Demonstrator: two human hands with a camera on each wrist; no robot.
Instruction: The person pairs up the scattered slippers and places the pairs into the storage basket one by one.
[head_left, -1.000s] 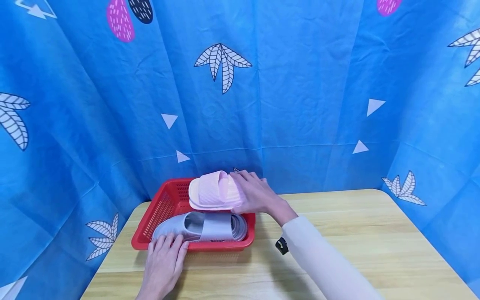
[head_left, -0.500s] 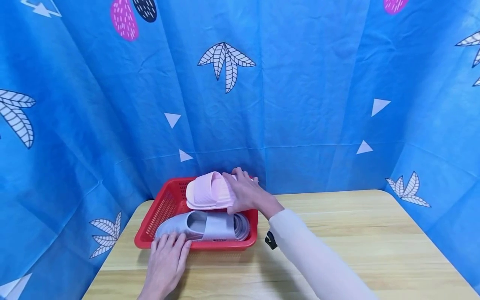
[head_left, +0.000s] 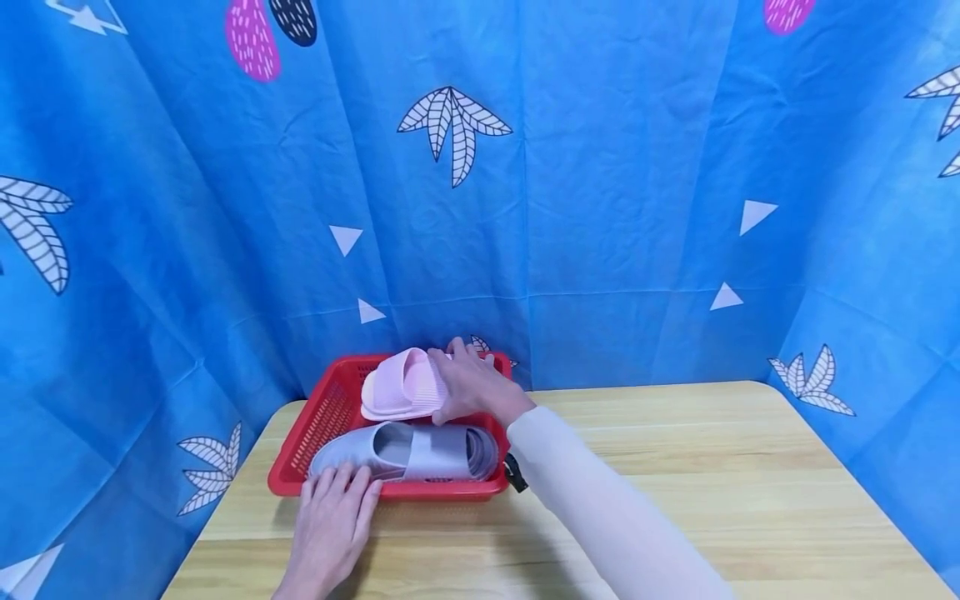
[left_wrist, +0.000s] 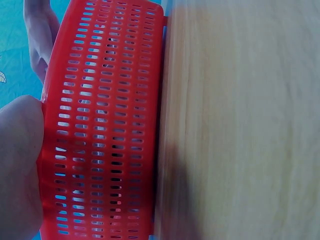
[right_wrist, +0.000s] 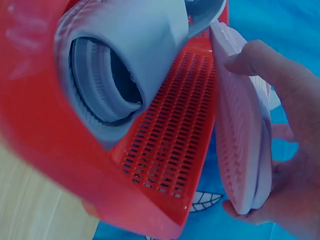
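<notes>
My right hand grips a pair of pink slippers by the heel end, over the back of a red basket. In the right wrist view the pink slippers are pressed together, thumb on one ridged sole and fingers on the other side. Along the basket's front lie grey slippers, with one end showing as nested curved layers. My left hand holds the front rim at the left, fingers bent over it; their tips are partly hidden. The left wrist view shows the basket's slotted wall beside that hand.
The basket stands at the back left of a light wooden table. Behind and on both sides hangs a blue printed curtain. A black strap piece shows under the right sleeve.
My right hand has moved left and slightly down with the pink slippers, bringing them farther over the basket. The left hand and the grey slippers keep their places.
</notes>
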